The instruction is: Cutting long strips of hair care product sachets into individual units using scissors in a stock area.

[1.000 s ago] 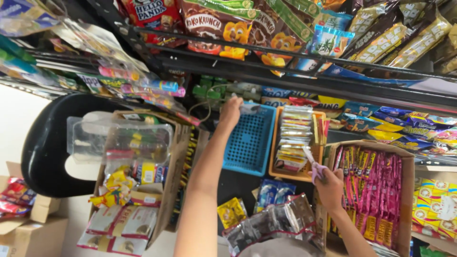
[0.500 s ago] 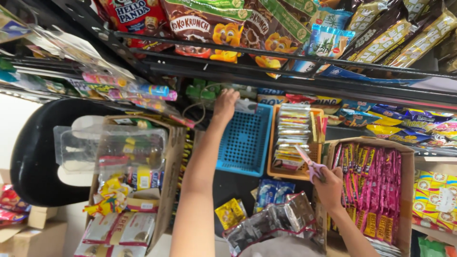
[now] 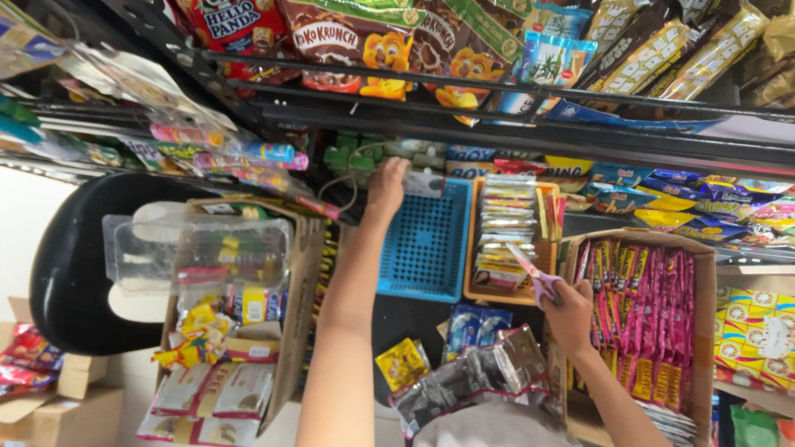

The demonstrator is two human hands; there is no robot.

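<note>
A basket (image 3: pixel 426 248) sits left of a tray (image 3: pixel 472 265) holding stacked packets (image 3: pixel 505 228). Right of the tray stands an open carton (image 3: pixel 704 331) of sachets. A chair (image 3: pixel 74 265) stands far left, with a cardboard box (image 3: pixel 294 331) between it and the basket.

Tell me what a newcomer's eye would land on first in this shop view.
First comes the left hand, stretched far forward to the back edge of an empty blue basket at centre. Next, the right hand at lower right holds pink-handled scissors over an orange tray of stacked packets. Beside it, a cardboard box of pink sachets glares on the right.
</note>
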